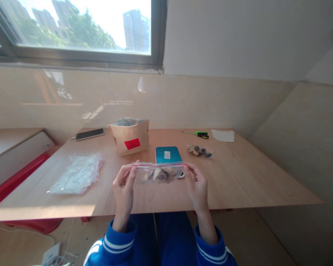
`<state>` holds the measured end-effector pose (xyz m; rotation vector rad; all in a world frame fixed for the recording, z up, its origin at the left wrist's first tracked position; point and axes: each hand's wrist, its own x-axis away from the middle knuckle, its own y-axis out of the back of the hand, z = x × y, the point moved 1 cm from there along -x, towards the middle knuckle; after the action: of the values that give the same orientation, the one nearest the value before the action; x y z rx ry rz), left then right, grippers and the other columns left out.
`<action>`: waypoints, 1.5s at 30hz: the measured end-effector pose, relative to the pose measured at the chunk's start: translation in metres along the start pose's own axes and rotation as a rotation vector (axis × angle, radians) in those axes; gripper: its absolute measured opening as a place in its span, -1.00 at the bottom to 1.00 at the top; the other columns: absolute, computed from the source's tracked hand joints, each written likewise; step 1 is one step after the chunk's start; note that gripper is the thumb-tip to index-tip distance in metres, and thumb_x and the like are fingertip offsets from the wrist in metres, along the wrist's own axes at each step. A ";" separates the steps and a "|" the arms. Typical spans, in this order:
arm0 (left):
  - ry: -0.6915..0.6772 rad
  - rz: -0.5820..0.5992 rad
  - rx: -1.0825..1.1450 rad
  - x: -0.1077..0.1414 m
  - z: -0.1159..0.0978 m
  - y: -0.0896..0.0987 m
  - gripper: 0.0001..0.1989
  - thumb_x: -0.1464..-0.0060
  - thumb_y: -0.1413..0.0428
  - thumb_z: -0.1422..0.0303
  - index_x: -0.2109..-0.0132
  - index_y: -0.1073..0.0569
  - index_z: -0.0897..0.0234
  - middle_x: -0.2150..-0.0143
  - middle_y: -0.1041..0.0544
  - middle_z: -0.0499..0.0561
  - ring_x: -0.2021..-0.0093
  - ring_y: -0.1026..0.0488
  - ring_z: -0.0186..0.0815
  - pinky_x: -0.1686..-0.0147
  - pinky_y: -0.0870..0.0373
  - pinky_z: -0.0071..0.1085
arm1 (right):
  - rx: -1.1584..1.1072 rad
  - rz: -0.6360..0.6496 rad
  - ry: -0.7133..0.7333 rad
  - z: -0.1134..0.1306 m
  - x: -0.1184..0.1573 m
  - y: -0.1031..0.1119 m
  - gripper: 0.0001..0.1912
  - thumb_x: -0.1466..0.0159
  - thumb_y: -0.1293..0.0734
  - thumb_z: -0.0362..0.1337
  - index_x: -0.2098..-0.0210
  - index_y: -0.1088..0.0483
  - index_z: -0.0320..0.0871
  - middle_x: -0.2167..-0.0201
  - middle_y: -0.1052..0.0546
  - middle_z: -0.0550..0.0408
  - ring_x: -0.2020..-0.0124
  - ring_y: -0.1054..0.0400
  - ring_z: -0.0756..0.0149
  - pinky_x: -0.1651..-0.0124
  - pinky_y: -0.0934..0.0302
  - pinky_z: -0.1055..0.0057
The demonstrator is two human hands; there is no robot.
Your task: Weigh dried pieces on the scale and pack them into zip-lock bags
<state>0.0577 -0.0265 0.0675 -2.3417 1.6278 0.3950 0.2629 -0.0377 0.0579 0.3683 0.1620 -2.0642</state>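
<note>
Item in hand: one small clear zip bag (159,173), held up just above the near edge of the desk (238,184), with brown and pale pieces inside. The left hand (124,188) pinches its left top corner, fingers closed on the seal strip; the right hand (197,186) pinches the right corner likewise. Pressing the strip evenly from end to end, bag kept level, seems the sound way.

Count on desk:
- filled bag (200,150), one
- stack of empty bags (77,173), one
- brown pouch (131,136), one
- teal box (168,154), one
- phone (90,134), one
- screwdriver (199,134), one
- paper (223,135), one
</note>
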 end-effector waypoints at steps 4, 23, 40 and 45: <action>-0.093 -0.100 -0.053 0.001 -0.004 -0.003 -0.77 -0.11 -0.13 0.19 0.33 -0.51 0.28 0.40 -0.56 -0.04 0.38 -0.46 -0.36 0.39 -0.35 -0.48 | -0.023 -0.053 0.073 0.009 0.000 -0.003 -0.71 -0.24 -0.32 -0.04 0.29 -0.46 -0.16 0.32 -0.59 0.02 0.24 -0.48 0.23 0.13 -0.34 0.32; 0.134 -0.023 0.392 0.008 0.002 -0.030 -0.78 -0.08 -0.18 0.22 0.35 -0.37 0.27 0.41 -0.43 -0.10 0.40 -0.37 -0.44 0.35 -0.32 -0.54 | -0.327 0.154 -0.147 0.004 -0.002 -0.022 -0.67 -0.20 -0.36 0.00 0.42 -0.41 -0.16 0.46 -0.48 0.13 0.38 -0.37 0.36 0.26 -0.27 0.43; -0.034 -0.025 0.173 0.004 -0.022 -0.010 -0.83 -0.04 -0.23 0.26 0.33 -0.45 0.26 0.47 -0.50 -0.10 0.43 -0.47 -0.40 0.40 -0.39 -0.50 | -0.162 -0.109 0.152 0.023 0.000 -0.009 -0.74 -0.19 -0.37 -0.08 0.47 -0.40 -0.14 0.48 -0.48 0.12 0.36 -0.41 0.31 0.22 -0.34 0.36; 0.088 0.151 0.276 0.002 -0.021 -0.021 -0.80 -0.11 -0.15 0.19 0.28 -0.45 0.24 0.37 -0.53 -0.07 0.36 -0.48 -0.40 0.33 -0.42 -0.51 | -0.270 -0.016 0.079 0.022 -0.005 -0.012 -0.73 -0.25 -0.32 -0.06 0.41 -0.40 -0.14 0.45 -0.50 0.13 0.36 -0.41 0.35 0.23 -0.32 0.41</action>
<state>0.0799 -0.0285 0.0878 -2.0673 1.7783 0.0875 0.2511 -0.0331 0.0799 0.2818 0.4867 -2.0114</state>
